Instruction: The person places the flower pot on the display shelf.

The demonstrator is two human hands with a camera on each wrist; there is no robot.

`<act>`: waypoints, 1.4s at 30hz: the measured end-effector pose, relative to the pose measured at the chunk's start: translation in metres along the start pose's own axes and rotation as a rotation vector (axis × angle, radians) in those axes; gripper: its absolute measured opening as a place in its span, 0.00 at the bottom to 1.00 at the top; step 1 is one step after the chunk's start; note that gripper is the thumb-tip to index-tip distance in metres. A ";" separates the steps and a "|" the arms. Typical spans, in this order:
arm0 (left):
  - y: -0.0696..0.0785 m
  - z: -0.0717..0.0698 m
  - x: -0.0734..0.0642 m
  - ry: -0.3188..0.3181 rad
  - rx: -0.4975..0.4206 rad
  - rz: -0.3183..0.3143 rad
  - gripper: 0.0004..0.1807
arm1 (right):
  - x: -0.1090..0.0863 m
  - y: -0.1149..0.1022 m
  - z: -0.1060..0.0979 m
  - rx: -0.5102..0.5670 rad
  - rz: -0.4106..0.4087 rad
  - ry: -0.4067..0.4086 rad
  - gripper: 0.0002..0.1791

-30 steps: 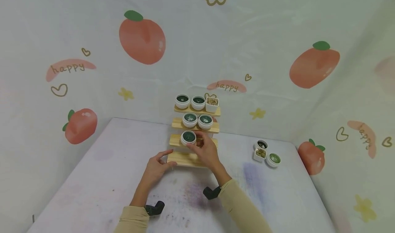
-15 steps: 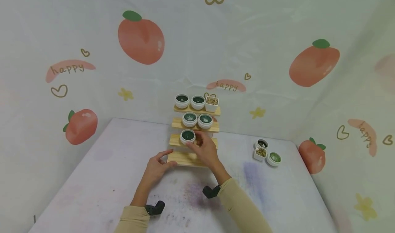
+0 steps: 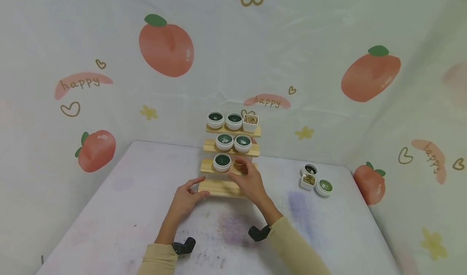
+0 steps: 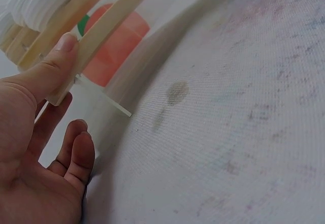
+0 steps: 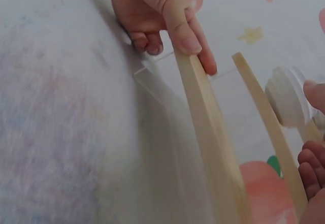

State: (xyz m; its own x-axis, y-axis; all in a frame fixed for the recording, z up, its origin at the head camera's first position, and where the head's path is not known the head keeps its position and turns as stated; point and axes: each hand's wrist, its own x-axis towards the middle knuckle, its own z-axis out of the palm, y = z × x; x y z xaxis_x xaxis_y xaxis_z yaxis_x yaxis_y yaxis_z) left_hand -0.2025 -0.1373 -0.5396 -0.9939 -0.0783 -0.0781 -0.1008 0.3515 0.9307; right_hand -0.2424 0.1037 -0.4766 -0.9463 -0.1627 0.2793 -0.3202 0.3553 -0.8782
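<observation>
A tiered stand [image 3: 219,188] of pale wooden boards on clear side pieces stands in the middle of the head view. My left hand [image 3: 185,198] pinches the left end of its lowest board; the left wrist view shows the thumb [image 4: 60,56] on the board and a finger behind. On the second board from the bottom sits a round white bowl [image 3: 222,162] with dark green filling. Just right of that bowl is my right hand [image 3: 251,182], thumb and fingers spread apart and holding nothing. The right wrist view shows its thumb beside the bowl [image 5: 287,97].
Two round green-filled bowls [image 3: 224,141] stand on the third board. Up on the top board are two more round bowls [image 3: 215,120] and a square dish [image 3: 250,122] of brownish bits. Right on the table are a dark-filled bowl [image 3: 310,169], a square dish [image 3: 308,181] and a light-green bowl [image 3: 324,187].
My right hand has let go of the round bowl on the second board and drawn back slightly to the right. The bowl stays put, and my left hand keeps its place.
</observation>
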 end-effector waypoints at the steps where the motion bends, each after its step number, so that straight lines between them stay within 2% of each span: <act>1: 0.000 0.000 0.000 0.000 -0.001 0.002 0.33 | -0.002 0.000 -0.003 0.002 -0.005 0.009 0.31; 10: -0.001 0.000 0.001 -0.014 0.012 -0.004 0.35 | -0.012 0.016 -0.030 -0.053 -0.114 0.094 0.30; 13: -0.002 0.000 0.001 -0.014 0.009 -0.001 0.35 | -0.015 0.022 -0.042 -0.090 -0.111 0.112 0.29; 16: -0.002 0.000 0.000 -0.010 0.009 -0.005 0.34 | -0.019 0.028 -0.054 -0.116 -0.077 0.127 0.29; 23: -0.001 0.000 0.000 -0.023 -0.003 0.021 0.34 | -0.034 0.040 -0.085 -0.158 0.070 0.206 0.30; 30: 0.000 0.000 -0.001 -0.002 0.019 0.008 0.35 | -0.043 0.053 -0.115 -0.216 0.147 0.274 0.32; 35: 0.001 0.001 0.000 -0.013 0.010 -0.001 0.35 | -0.052 0.069 -0.136 -0.241 0.221 0.304 0.34; 38: 0.001 0.001 -0.001 -0.012 -0.004 0.004 0.35 | -0.056 0.076 -0.149 -0.290 0.232 0.333 0.35; 42: 0.000 0.000 0.000 -0.010 -0.011 0.008 0.35 | -0.061 0.083 -0.166 -0.426 0.188 0.412 0.34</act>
State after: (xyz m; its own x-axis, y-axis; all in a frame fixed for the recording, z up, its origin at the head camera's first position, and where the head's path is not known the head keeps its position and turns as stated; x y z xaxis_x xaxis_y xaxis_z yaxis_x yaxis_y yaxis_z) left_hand -0.2022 -0.1371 -0.5395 -0.9951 -0.0657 -0.0740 -0.0921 0.3422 0.9351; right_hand -0.2181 0.2959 -0.5022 -0.9000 0.2770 0.3366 -0.0552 0.6935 -0.7183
